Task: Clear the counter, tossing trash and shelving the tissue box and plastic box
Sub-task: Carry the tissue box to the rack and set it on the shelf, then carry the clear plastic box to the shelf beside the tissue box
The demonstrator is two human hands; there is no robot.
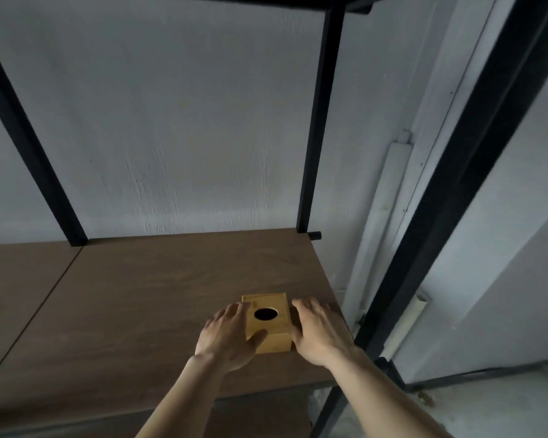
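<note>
Tissue box (268, 324): wooden, light yellow-brown, sitting flat on the shelf board in the lower middle of the frame, toward the board's right end. A dark oval opening is facing up in its top.
Left hand (227, 335): lying against the left side of the tissue box, fingers loosely spread and reaching along the box's far left edge, thumb resting over the near top corner. Whether it is pressing or only touching, I cannot tell.
Right hand (318, 330): lying against the right side of the tissue box, fingers held close together and pointing toward the wall. The palm is facing down and inward; the thumb is hidden behind the box.
Grip: both hands are flanking the box, one on each side, neither curling under it.
Shelf board (140, 311): brown wood grain, filling the lower left and centre of the frame; a seam is running diagonally across its left part.
Frame posts (318, 121): black metal, standing at the back corners of the board.
Wall (171, 121): pale, roughly textured, filling the upper frame behind the shelf.
Forearms: both bare, entering from the bottom edge.
</note>
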